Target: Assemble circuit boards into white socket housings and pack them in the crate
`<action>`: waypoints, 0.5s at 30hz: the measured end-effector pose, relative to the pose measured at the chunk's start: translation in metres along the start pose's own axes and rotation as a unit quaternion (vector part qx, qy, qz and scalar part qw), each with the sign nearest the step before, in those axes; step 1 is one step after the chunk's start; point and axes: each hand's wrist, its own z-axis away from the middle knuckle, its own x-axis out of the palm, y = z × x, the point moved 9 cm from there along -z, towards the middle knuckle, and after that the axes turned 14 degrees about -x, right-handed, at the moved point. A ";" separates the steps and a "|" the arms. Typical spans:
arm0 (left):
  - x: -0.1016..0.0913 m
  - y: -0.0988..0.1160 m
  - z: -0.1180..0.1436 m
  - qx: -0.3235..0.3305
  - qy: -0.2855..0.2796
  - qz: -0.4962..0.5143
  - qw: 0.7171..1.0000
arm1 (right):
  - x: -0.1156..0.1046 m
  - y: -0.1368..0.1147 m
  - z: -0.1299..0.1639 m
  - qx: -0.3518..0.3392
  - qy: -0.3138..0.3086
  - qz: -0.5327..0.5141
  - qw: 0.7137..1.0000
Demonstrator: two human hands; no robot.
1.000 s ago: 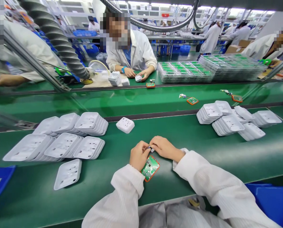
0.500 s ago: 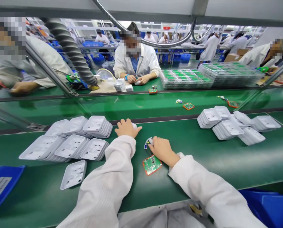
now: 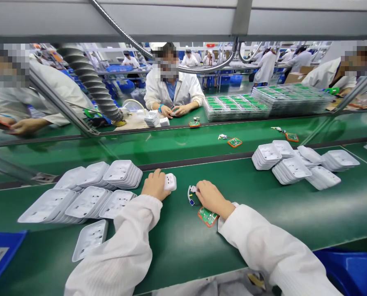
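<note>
White housing (image 3: 170, 181) in left-hand fingers (image 3: 162, 186), pcb (image 3: 207, 216) under right hand (image 3: 212, 198)

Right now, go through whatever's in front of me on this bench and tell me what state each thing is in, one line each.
Left hand: closed around the white socket housing, which sits on the green mat.
Right hand: resting over the circuit board, fingertips on its wire lead.
Circuit board: flat on the mat, partly covered.
Left cover stacks: nested, leaning.
Single cover: lying alone, hollow side up.
Right cover stacks: nested, untouched.
</note>
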 end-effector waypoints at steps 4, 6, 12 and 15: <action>-0.016 0.001 0.030 -0.004 0.028 0.264 0.964 | -0.030 -0.016 0.004 -0.061 0.085 -0.143 0.984; -0.003 0.005 0.049 -0.018 -0.045 0.468 0.882 | -0.046 -0.028 0.006 -0.092 0.117 -0.182 0.972; 0.047 0.045 0.100 -0.112 -0.208 0.712 0.662 | -0.056 -0.044 0.008 -0.101 0.119 -0.133 0.979; 0.049 0.050 0.107 -0.133 -0.204 0.741 0.626 | -0.051 -0.044 0.006 -0.094 0.092 -0.097 0.987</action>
